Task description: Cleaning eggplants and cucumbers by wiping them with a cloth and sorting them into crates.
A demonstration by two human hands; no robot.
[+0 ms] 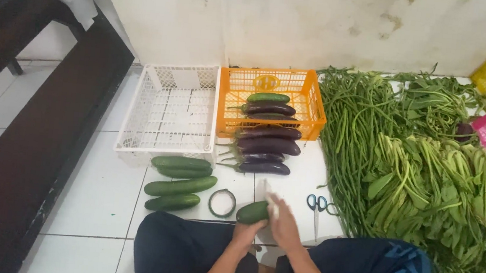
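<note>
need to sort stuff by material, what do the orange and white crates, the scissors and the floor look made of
Orange crate and white crate: moulded plastic, matte, judging by the lattice walls and solid colour. Scissors: pale, probably metal blades with blue, likely plastic handle loops. Floor: glossy white ceramic-looking tiles with dark grout lines.
</note>
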